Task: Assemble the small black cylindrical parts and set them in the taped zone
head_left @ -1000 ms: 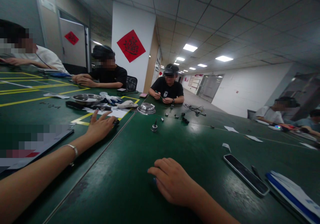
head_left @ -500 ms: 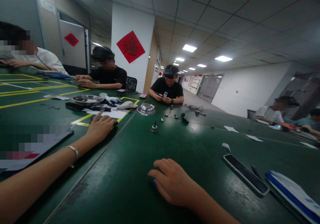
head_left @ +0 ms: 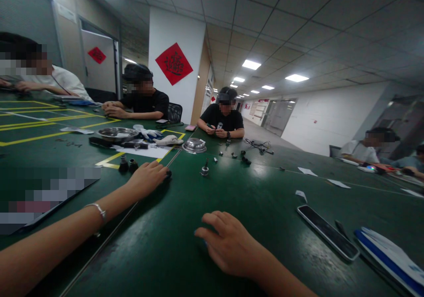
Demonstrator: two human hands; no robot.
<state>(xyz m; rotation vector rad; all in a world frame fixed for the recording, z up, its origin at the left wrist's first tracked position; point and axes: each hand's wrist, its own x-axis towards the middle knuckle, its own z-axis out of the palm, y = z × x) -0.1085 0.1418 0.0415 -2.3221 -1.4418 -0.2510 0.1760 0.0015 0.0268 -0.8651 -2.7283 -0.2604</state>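
My left hand (head_left: 149,180) reaches forward over the table seam. Its fingers are closed on a small black part (head_left: 168,174), which pokes out at the fingertips; most of it is hidden. Left of that hand, two small dark cylindrical parts (head_left: 123,164) stand near yellow tape. My right hand (head_left: 230,246) rests low over the green tabletop (head_left: 265,191), fingers loosely bent and apart. A speck of blue shows under its fingertips, too small to name. Ahead stands a small metal piece with a dark upright stem (head_left: 204,169).
Farther off lie a metal bowl (head_left: 194,145), a metal dish (head_left: 118,133), gloves (head_left: 167,140), black parts (head_left: 245,159) and cables (head_left: 260,146). At right are a phone (head_left: 327,233) and a blue-white packet (head_left: 389,255). Several people sit around the table.
My left hand has moved right, away from the two dark cylindrical parts, carrying the small black part. Those two parts now show more fully. My right hand has hardly moved.
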